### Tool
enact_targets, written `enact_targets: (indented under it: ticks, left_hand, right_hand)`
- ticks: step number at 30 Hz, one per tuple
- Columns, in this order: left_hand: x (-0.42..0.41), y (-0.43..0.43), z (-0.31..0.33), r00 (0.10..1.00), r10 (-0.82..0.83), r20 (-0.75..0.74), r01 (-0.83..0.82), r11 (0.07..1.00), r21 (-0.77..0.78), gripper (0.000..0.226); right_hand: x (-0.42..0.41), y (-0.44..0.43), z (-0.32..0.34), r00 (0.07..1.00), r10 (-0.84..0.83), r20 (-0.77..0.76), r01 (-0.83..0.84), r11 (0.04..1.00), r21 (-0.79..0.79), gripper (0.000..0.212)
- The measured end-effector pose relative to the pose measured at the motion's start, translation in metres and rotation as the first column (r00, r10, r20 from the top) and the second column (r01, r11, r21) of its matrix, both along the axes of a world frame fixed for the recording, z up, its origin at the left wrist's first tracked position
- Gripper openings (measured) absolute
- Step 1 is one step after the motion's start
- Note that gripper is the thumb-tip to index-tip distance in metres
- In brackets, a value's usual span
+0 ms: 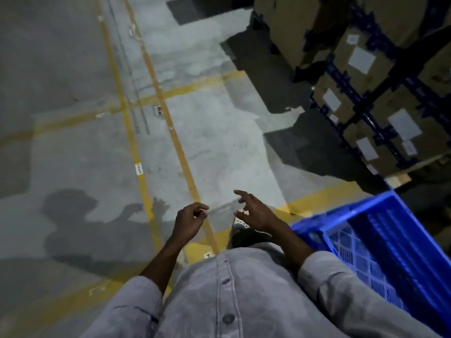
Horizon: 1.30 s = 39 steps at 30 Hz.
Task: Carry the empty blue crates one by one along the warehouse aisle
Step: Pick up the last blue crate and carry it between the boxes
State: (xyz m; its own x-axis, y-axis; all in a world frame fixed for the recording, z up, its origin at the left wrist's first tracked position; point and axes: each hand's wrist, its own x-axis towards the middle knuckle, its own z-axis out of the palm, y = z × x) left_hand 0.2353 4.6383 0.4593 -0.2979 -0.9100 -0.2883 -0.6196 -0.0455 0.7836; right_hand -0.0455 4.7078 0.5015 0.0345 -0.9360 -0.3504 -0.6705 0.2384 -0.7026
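Grey concrete floor (219, 142) fills the view, crossed by yellow lines (179, 147). Upper right, cardboard boxes (361, 59) sit stacked in dark blue racking. Lower right, the blue crate (390, 240) stands empty on the floor, just beside the person's right side, neither hand on it. Both forearms reach forward out of grey sleeves. The right hand (253, 213) is spread, fingers apart, holding nothing. The left hand (192, 220) hangs loosely curled, holding nothing.
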Motion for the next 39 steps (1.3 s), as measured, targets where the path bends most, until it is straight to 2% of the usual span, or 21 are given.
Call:
enact_targets:
  ticks: [5,10,13,17,20,23,27,30,35,39]
  left_hand:
    - [-0.005,-0.084,-0.001,0.972,0.233,-0.027,-0.232,0.972,0.037,0.027]
    - [-0.032,-0.141,0.012,0.884,0.449,-0.133,-0.448,0.893,0.037,0.030]
    - [-0.042,-0.180,0.027,0.874,0.467,-0.135,-0.460,0.884,0.083,0.027]
    - [-0.040,-0.263,0.022,0.857,0.506,-0.095,-0.497,0.861,0.105,0.018]
    - [-0.034,-0.342,0.016,0.866,0.491,-0.095,-0.478,0.869,0.129,0.018]
    - [-0.019,-0.437,0.022,0.907,0.407,-0.111,-0.387,0.907,0.168,0.015]
    - [0.012,-0.579,0.042,0.955,0.293,-0.053,-0.285,0.951,0.123,0.033]
    - [0.017,-0.654,0.054,0.974,0.224,-0.030,-0.221,0.971,0.091,0.028]
    - [0.001,-0.746,0.042,0.978,0.196,-0.072,-0.184,0.972,0.148,0.031]
    - [-0.016,-0.826,0.018,0.978,0.192,-0.082,-0.170,0.960,0.220,0.014]
  right_hand:
    - [-0.040,-0.123,0.008,0.993,0.115,-0.020,-0.115,0.993,0.033,0.058]
    - [-0.046,-0.222,0.008,0.997,0.078,0.004,-0.078,0.997,0.002,0.039]
    - [-0.033,-0.270,0.007,0.990,0.136,0.035,-0.136,0.991,0.001,0.039]
    - [-0.022,-0.352,-0.004,0.985,0.172,-0.016,-0.172,0.985,-0.007,0.039]
    - [-0.012,-0.428,-0.012,0.983,0.179,-0.038,-0.179,0.984,-0.014,0.038]
    - [-0.005,-0.510,-0.011,0.981,0.189,-0.047,-0.191,0.981,-0.026,0.037]
    - [0.011,-0.622,0.012,0.988,0.152,-0.019,-0.153,0.988,-0.004,0.034]
    - [0.022,-0.678,0.028,0.993,0.112,0.021,-0.112,0.994,0.004,0.030]
    - [0.016,-0.767,0.033,0.996,0.082,0.032,-0.084,0.994,0.071,0.032]
    - [0.005,-0.855,0.013,0.996,0.080,0.036,-0.083,0.994,0.078,0.034]
